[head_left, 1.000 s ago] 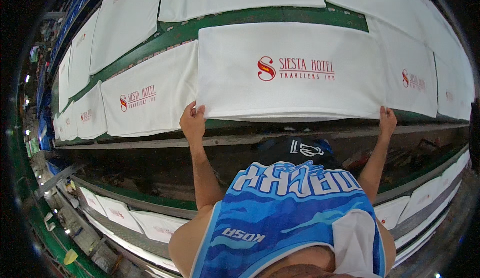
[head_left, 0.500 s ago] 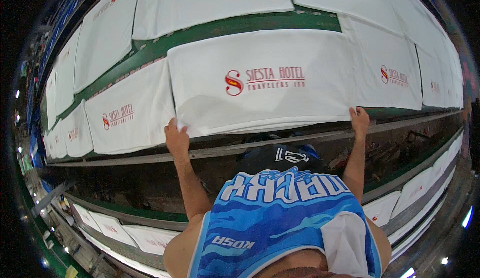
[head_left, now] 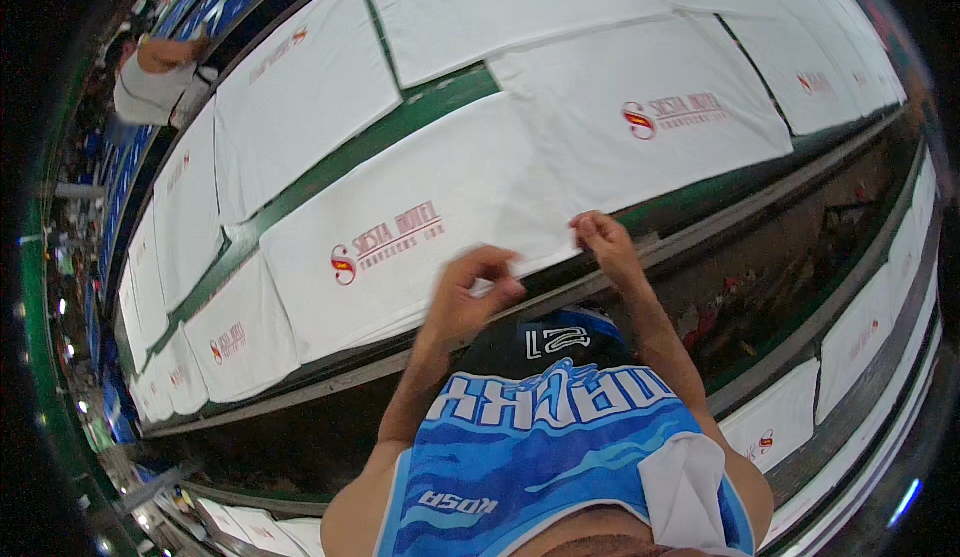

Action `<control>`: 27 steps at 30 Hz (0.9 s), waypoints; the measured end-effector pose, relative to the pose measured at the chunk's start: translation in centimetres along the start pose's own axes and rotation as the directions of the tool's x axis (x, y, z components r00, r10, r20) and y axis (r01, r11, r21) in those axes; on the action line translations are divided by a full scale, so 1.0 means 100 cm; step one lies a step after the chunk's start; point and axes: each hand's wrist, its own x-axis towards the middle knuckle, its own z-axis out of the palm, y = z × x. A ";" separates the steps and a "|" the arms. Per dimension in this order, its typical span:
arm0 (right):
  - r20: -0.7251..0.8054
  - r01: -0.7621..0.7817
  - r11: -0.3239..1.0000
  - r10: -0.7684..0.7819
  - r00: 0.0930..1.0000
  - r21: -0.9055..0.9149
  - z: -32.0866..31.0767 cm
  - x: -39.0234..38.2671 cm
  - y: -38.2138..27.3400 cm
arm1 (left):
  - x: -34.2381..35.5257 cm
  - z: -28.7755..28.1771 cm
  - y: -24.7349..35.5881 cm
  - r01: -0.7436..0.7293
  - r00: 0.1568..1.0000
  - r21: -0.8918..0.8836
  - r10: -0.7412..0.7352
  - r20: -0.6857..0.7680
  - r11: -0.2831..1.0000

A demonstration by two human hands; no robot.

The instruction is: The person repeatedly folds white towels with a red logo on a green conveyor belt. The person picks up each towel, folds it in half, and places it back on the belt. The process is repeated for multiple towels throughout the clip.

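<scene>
we see our left hand (head_left: 470, 292) curled above the near edge of a white printed cloth (head_left: 430, 227), its fingers (head_left: 490, 262) bent inward and pinching that edge. our right hand (head_left: 603, 242) sits just beside it, its fingers closed on the same hem where this cloth meets the next white cloth (head_left: 650, 122). the cloth lies flat on a long green surface (head_left: 330, 167), with red and orange printing near its middle. more white cloths (head_left: 300, 87) lie in rows on the surface, some touching, some with green showing between them. at the far left, another person (head_left: 155, 77) bends over the row.
</scene>
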 end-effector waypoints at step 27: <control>0.341 -0.284 0.764 0.089 0.936 0.580 -0.237 -0.147 -0.151 | 0.174 0.394 0.091 0.298 0.235 -0.395 0.334 0.913 0.869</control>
